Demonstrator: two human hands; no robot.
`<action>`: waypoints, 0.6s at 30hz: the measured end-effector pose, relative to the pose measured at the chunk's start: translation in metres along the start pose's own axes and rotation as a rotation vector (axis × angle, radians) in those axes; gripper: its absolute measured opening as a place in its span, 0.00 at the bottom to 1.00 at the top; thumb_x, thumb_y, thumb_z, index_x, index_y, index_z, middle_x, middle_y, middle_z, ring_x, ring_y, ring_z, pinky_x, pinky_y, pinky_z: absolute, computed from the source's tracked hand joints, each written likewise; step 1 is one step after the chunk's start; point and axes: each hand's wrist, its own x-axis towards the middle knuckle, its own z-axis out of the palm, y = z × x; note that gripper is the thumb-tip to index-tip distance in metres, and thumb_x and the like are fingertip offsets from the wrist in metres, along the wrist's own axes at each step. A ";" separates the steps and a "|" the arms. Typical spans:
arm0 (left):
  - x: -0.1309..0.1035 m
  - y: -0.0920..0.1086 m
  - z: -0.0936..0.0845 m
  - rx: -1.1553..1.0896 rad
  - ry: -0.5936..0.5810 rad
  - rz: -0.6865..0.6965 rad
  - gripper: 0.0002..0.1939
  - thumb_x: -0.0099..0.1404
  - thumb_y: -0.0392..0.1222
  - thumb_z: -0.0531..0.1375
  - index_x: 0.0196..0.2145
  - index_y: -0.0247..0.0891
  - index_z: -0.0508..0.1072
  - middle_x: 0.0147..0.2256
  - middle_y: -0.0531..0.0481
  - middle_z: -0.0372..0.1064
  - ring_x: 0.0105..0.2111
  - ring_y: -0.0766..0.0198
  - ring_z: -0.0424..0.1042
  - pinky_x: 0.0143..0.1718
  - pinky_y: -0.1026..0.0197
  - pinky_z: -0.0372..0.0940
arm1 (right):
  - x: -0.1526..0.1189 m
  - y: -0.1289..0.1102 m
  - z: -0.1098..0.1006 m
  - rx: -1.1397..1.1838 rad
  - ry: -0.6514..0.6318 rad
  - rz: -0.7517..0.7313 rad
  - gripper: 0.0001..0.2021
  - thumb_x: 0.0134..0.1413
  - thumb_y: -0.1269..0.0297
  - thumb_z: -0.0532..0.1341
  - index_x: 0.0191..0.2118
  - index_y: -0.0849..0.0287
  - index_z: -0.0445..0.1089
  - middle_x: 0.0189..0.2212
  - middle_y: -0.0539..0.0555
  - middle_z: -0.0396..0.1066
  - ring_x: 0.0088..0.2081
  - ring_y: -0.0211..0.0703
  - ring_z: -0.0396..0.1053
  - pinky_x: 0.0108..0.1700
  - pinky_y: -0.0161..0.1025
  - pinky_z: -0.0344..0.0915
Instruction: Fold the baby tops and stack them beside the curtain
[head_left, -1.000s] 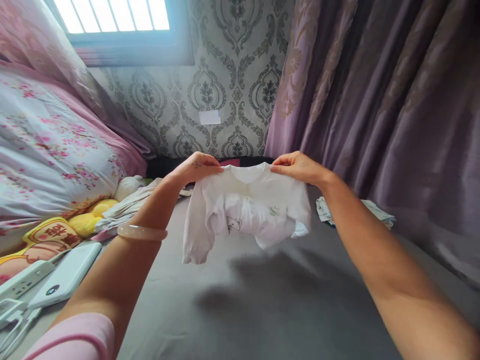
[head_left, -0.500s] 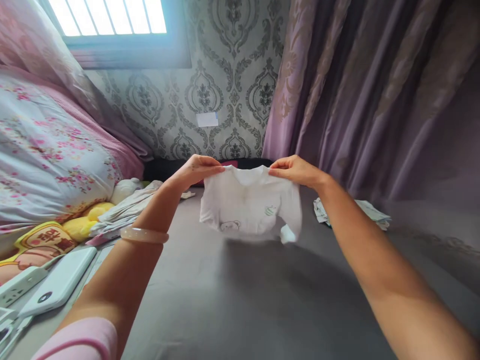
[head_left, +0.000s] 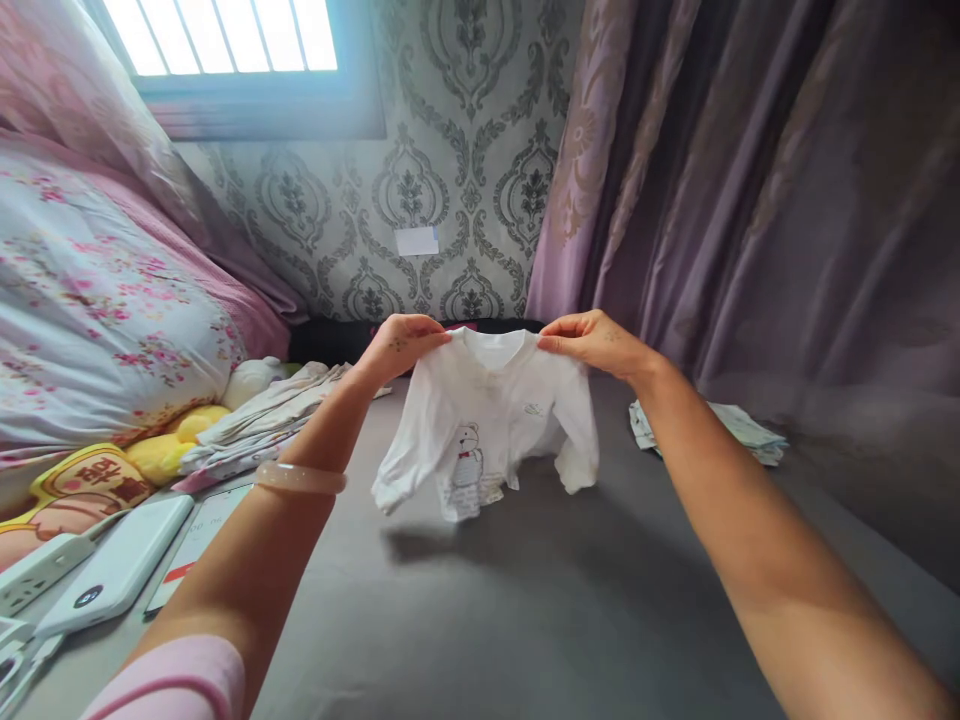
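Head view, from the left: a pale stack of folded clothes [head_left: 262,425] lies behind the left forearm, with a phone [head_left: 199,540] and a power bank [head_left: 116,565] nearer the body on that same side. A low swing of that arm could, I judge, knock the phone or drag the stack out of line, the bangle [head_left: 300,478] on it being one more thing to catch. The left hand [head_left: 409,342] is closed to a fingertip pinch on one shoulder of a small white shirt [head_left: 499,385]. Between the hands the shirt hangs in the air over the grey sheet [head_left: 525,620], so a slip of either pinch would let one side drop and twist. The right hand [head_left: 589,338] pinches the other shoulder in the same narrow way, thumb and fingers together. Beyond the right forearm lies a second folded pile [head_left: 742,432], which a wide elbow might brush.

As for the shirt, its front faces the wearer of the camera. The sleeve under the left hand flares outward; next comes a line-drawn bear with a red bow, low on the front; then a small greenish print higher up towards the right hand, whose sleeve hangs bent. The neckline is open and slack between the pinches. The hem looks uneven and perhaps tucked under, though shadow and blur make that hard to settle.
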 end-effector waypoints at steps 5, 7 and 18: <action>-0.006 0.009 -0.004 -0.202 -0.085 -0.022 0.20 0.51 0.56 0.69 0.34 0.37 0.78 0.25 0.52 0.70 0.23 0.68 0.67 0.23 0.66 0.60 | 0.000 -0.001 -0.004 -0.027 -0.001 -0.081 0.18 0.35 0.45 0.72 0.27 0.56 0.80 0.37 0.54 0.76 0.42 0.47 0.71 0.44 0.41 0.67; -0.008 0.010 -0.007 -0.254 -0.152 -0.027 0.20 0.47 0.55 0.71 0.31 0.35 0.78 0.27 0.50 0.72 0.26 0.66 0.70 0.28 0.65 0.64 | 0.000 -0.001 -0.006 0.003 -0.054 -0.111 0.19 0.36 0.46 0.72 0.28 0.57 0.80 0.40 0.55 0.76 0.45 0.48 0.71 0.47 0.42 0.66; 0.003 -0.005 0.003 -0.262 -0.082 0.067 0.19 0.57 0.56 0.66 0.33 0.37 0.70 0.26 0.55 0.68 0.24 0.71 0.65 0.25 0.69 0.58 | 0.017 0.011 0.009 0.036 0.214 -0.096 0.21 0.47 0.43 0.66 0.32 0.59 0.73 0.29 0.50 0.72 0.35 0.41 0.68 0.41 0.39 0.65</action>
